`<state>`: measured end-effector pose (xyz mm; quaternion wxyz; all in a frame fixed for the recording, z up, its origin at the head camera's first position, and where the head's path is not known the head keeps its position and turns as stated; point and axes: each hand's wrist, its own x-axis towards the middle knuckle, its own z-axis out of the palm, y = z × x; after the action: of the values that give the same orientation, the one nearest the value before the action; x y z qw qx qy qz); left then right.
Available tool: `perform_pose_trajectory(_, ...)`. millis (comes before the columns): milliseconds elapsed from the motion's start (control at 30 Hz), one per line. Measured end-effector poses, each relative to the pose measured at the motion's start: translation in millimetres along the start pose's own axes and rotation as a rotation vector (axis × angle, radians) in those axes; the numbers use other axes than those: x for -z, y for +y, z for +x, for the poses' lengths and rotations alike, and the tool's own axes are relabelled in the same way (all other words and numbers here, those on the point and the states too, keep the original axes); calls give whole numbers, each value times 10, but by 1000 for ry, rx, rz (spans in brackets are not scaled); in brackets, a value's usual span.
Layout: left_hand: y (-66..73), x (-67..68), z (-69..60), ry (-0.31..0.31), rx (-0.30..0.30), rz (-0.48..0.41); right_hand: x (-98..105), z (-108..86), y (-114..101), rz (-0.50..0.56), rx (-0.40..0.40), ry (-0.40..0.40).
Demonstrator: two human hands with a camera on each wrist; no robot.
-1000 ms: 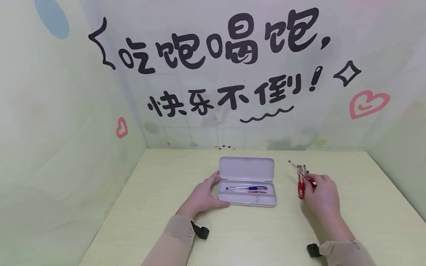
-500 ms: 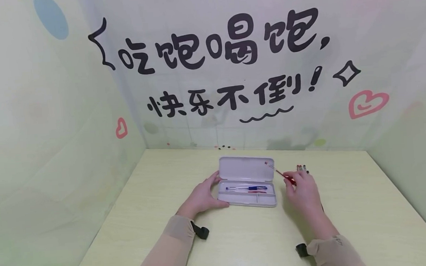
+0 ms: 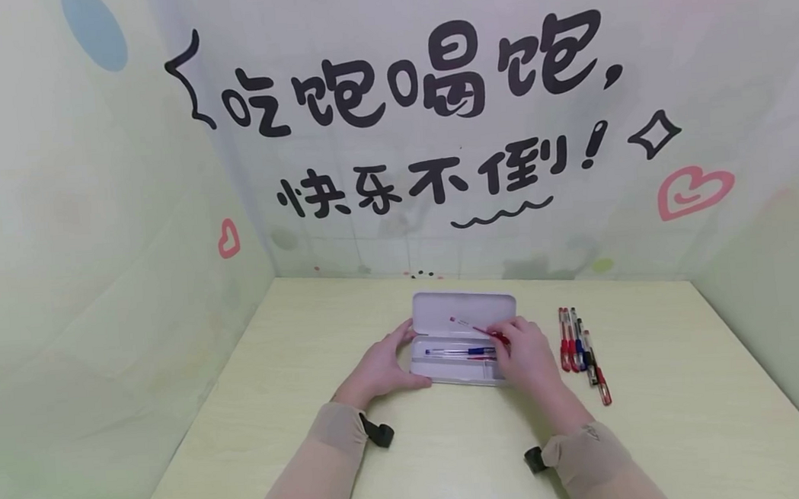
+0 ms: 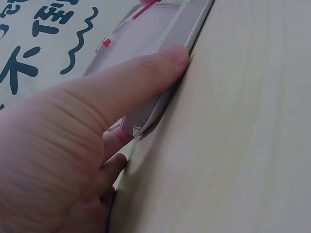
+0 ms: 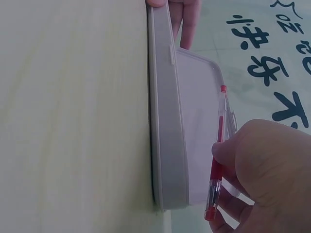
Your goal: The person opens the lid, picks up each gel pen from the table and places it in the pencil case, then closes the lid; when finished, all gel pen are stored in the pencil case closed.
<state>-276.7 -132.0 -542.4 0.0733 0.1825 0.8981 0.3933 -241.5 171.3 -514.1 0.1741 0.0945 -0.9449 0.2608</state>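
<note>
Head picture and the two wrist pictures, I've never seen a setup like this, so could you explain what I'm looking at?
There's no machine here, just a person's left grip and right grip, both bare hands. The head view looks forward and down from a camera worn on the head; the other two come from a camera on each wrist.

On the table stands an open pencil case, with a blue pen and something red inside. To its right lies a group of pens.

The left grip holds the case's left end, while the right grip pinches a red pen over the open case.
</note>
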Motion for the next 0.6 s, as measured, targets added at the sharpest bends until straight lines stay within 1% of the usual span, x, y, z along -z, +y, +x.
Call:
perform_pose_trajectory(133, -2, 3, 4, -3, 1, 2, -63, 22, -77, -12, 35, -11)
perform_pose_trajectory(400, -11, -6, 5, -5, 12, 5, -151, 68, -176, -42, 42, -83)
perform_pose_trajectory(600, -5, 2, 3, -5, 11, -5, -209, 117, -211, -65, 75, -95)
